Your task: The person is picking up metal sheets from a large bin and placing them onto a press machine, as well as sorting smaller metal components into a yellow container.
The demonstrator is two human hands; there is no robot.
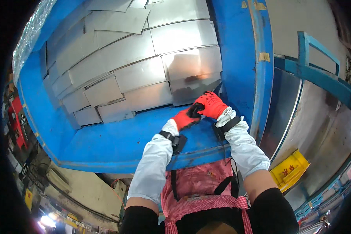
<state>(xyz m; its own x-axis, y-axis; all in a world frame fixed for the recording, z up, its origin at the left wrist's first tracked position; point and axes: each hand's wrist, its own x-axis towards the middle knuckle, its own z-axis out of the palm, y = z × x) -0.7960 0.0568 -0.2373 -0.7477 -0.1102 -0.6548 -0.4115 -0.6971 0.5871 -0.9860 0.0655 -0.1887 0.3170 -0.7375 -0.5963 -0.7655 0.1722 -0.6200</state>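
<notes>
Both my hands wear red gloves with black-coated fingers, and they meet at the near right part of a blue bin (105, 146). My left hand (185, 118) is closed, its fingers bent against the right hand's fingers. My right hand (211, 104) is closed too, just beside the near edge of the stacked metal sheets (142, 95). What lies between the fingers is hidden by the gloves. The flat, shiny grey sheets lie in overlapping rows inside the bin, and the nearest sheet (191, 87) is just beyond my hands.
The bin's right wall (241, 74) rises close to my right hand. A loose sheet (123, 20) lies askew on the far rows. Right of the bin are a blue metal frame (319, 74) and a yellow plastic bin (289, 170). Clear plastic film (31, 35) covers the far left rim.
</notes>
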